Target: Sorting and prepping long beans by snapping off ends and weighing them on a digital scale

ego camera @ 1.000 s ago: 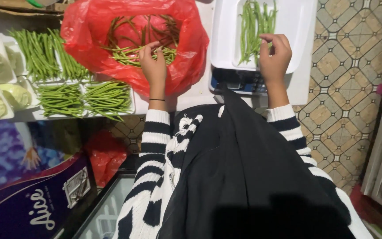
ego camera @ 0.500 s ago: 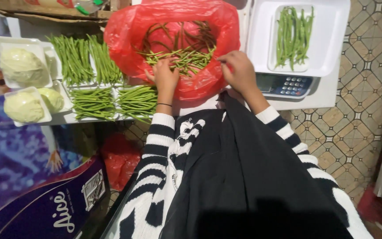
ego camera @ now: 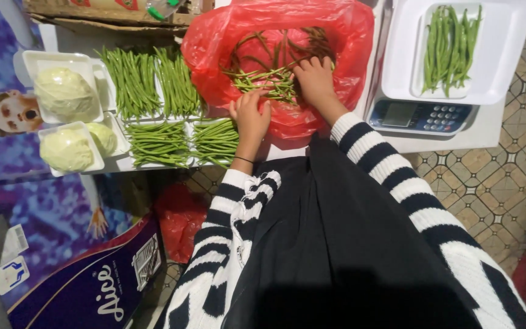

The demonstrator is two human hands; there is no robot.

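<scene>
Both hands now meet in the red bag: right hand grasps sideways-lying green beans, left hand (fingers loose) alongside.

A white table carries a red plastic bag of green beans, four white trays of green beans, two trays with cabbages, and a weighing scale bearing a tray.

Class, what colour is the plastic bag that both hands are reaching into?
The plastic bag is red, seen clearly in the head view, with green beans inside.
</scene>
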